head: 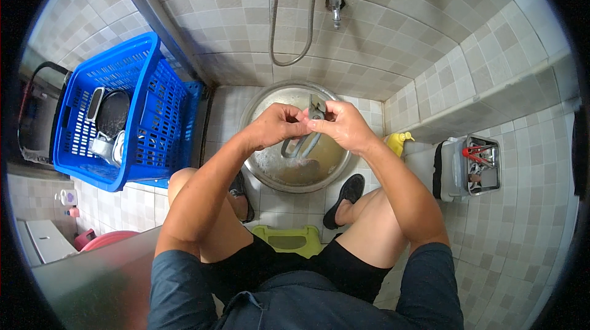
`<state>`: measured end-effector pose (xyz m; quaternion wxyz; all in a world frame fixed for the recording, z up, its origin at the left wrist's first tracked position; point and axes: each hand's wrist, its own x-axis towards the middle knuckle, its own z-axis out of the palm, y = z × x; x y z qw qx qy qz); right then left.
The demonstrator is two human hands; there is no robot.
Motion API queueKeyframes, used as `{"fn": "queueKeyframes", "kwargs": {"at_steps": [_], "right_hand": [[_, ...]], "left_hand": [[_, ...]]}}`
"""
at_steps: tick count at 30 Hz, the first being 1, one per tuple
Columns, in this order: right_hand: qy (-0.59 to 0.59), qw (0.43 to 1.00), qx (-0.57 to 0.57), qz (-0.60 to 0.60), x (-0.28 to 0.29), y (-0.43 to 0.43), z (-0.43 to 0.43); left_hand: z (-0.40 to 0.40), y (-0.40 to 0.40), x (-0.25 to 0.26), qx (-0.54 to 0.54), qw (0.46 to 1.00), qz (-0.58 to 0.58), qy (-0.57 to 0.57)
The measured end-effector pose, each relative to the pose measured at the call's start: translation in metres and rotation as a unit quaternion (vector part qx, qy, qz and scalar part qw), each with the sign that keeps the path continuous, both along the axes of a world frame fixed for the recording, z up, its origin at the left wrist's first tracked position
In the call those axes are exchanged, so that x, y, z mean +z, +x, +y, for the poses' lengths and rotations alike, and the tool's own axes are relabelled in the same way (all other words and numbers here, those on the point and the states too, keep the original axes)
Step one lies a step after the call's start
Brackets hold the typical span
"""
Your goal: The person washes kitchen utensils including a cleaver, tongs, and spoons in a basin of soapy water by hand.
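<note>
Both of my hands meet above a wide round metal basin (258, 171) that holds cloudy water. My right hand (341, 125) grips a grey metal hand tool (317, 108), which looks like pliers, near its pivot; its jaws point to the wall and its grey handles hang down over the water. My left hand (280, 126) is at the tool's left side with thumb and fingertips pinched together; whether they grip it or only touch it I cannot tell. Something roundish, perhaps a submerged thing or a reflection, shows in the water below the handles.
A blue plastic basket (159, 122) with a dark pan and metal ware stands left. A yellow pump bottle (398, 143) and a metal tray (498, 164) with red-handled tools are right. A shower hose (295, 61) and tap (336, 9) are on the tiled wall. A green stool (295, 249) is below me.
</note>
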<state>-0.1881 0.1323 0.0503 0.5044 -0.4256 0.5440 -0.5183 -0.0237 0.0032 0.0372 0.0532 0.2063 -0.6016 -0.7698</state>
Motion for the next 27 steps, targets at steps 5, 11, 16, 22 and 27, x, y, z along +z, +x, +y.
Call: {"fn": "queueKeyframes", "kwargs": {"at_steps": [5,11,16,22,27], "right_hand": [[-0.053,0.997,-0.003,0.062,-0.001,-0.002,0.005],[-0.042,0.947,-0.08,0.309,0.006,-0.013,0.007],[-0.004,0.85,-0.139,0.507,0.001,-0.015,0.008],[-0.099,0.876,-0.087,0.464,0.004,-0.006,0.009],[-0.082,0.914,-0.107,0.383,0.024,0.017,0.009]], "left_hand": [[0.0,-0.001,-0.003,-0.012,0.998,0.019,-0.05],[-0.008,-0.001,-0.021,-0.012,0.988,-0.003,-0.155],[-0.013,0.0,-0.023,0.002,0.985,-0.009,-0.175],[-0.006,0.002,-0.017,0.015,0.994,0.067,-0.08],[0.0,0.002,-0.011,-0.013,0.98,0.086,-0.177]]}}
